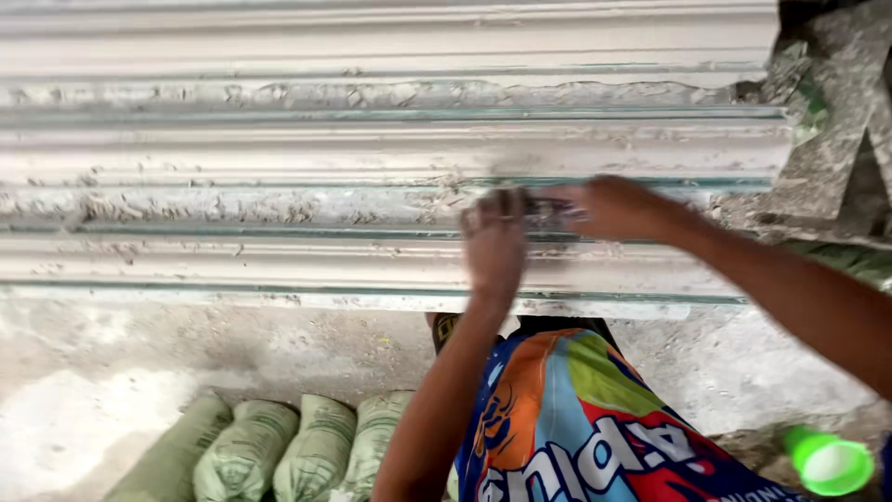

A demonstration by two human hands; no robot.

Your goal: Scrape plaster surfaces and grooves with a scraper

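Observation:
Long white plaster mouldings (279,149) lie side by side in rows across a raised bench, with rough plaster crumbs along their edges. My left hand (494,244) rests on the near moulding, fingers curled. My right hand (609,206) reaches in from the right and meets it over a small dark tool (548,212) that both hands pinch; the tool is blurred and its kind is unclear. Both hands sit on the third moulding from the top, right of centre.
Green sacks (279,446) lie in a row on the dusty concrete floor (111,372) below. A bright green cup (827,460) sits at the lower right. A plaster-caked grey mass (836,139) stands at the right end. Colourful shorts (576,418) cover my legs.

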